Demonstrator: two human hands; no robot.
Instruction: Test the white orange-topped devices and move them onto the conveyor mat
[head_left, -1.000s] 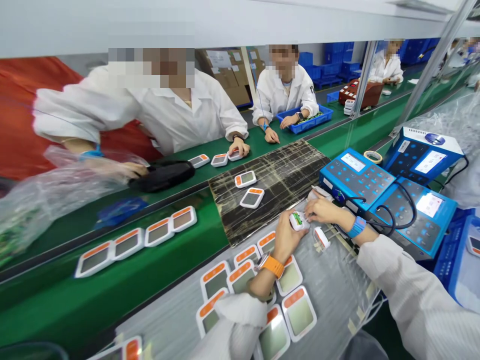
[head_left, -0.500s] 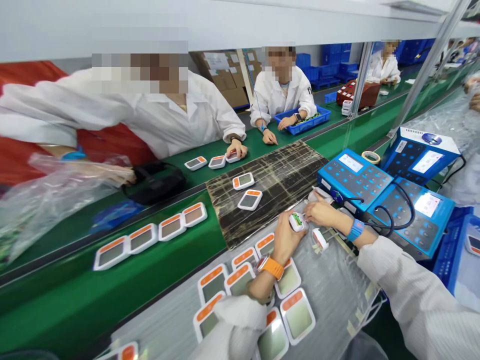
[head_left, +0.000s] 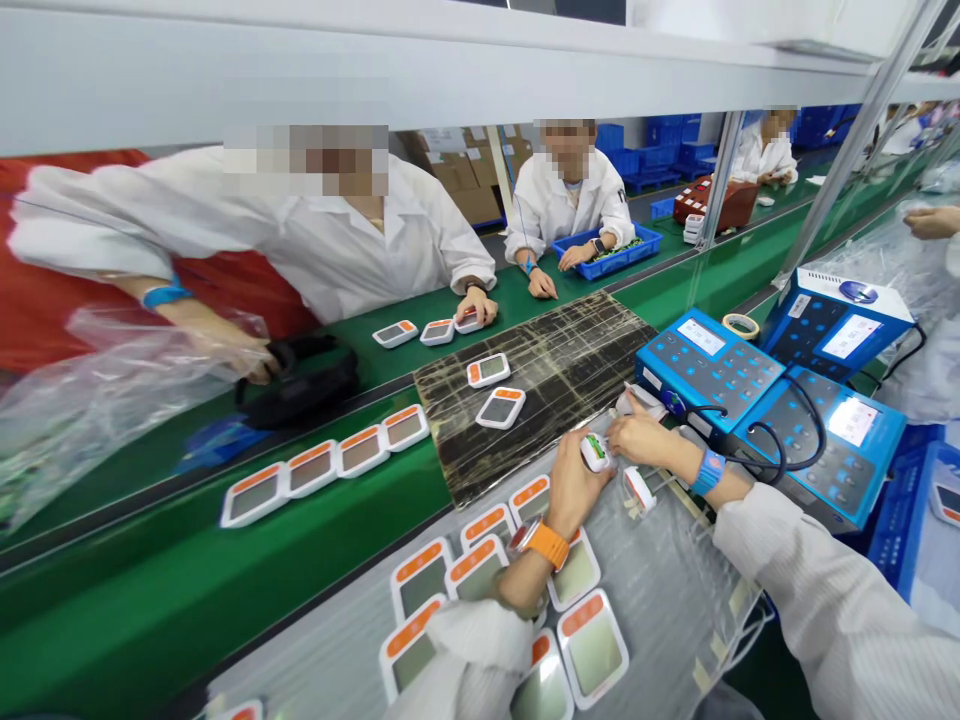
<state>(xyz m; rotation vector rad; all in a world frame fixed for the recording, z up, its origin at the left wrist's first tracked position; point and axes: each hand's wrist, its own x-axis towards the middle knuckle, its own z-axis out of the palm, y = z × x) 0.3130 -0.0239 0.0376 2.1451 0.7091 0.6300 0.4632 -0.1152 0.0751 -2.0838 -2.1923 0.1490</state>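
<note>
My left hand, with an orange watch strap at the wrist, is closed round a small white device with a green board showing inside it. My right hand, with a blue wrist strap, pinches at the same device from the right. Another small white and orange part lies just beside my hands on the plastic sheet. Several white units with orange bands and grey screens lie in rows under my left forearm.
A blue tester box with cables stands right of my hands, with two more blue boxes beyond. On the green conveyor lie rows of units. Workers in white coats sit across it; one holds a black bag.
The units on the green belt have drifted to the right. The worker opposite has pulled the black bag to the left. My hands stay on the small device.
</note>
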